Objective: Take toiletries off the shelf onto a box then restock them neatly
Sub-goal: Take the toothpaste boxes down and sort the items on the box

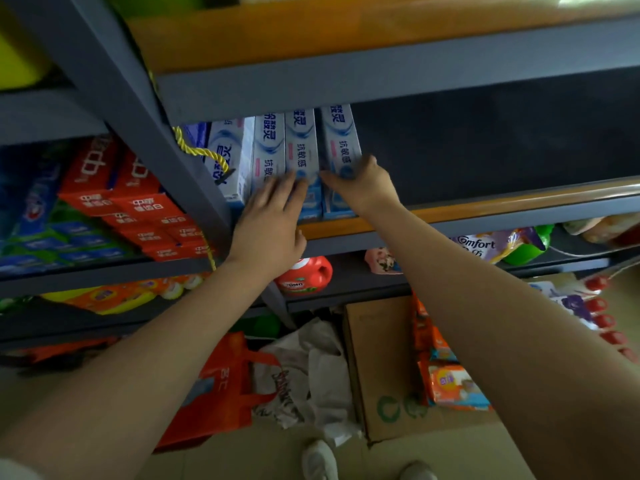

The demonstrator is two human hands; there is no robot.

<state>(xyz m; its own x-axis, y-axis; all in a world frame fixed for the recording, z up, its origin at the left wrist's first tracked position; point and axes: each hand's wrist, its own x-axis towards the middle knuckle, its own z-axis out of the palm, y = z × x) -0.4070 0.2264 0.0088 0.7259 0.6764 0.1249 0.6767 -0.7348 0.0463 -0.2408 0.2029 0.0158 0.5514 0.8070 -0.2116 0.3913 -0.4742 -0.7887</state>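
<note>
The shelf (pixel 485 216) fills the view, a grey metal rack with orange-edged boards. On its middle board, at the left end against the upright post (pixel 194 188), a short row of white-and-blue toothpaste boxes (pixel 268 147) stands on end; the rest of that board, to the right, is dark and bare. Down on the floor, below the hands, sits a brown cardboard box (pixel 377 362) with orange packs (pixel 450 386) lying along its right side.

Both arms reach up to the row. The left hand (pixel 270 226) lies flat and open, fingers spread over the lower faces of the middle boxes, pressing rather than gripping. The right hand (pixel 363 181) curls loosely over the rightmost box (pixel 341 140), thumb toward the gap on its left. Whether it truly grips is hard to tell from this angle.

The step looks like squaring up the row, though it could be lifting that end box. To do it well, the left hand should steady the neighbours so none topple, while the right slides the end box snug against them, faces flush with the front edge and labels turned the same way.
</note>
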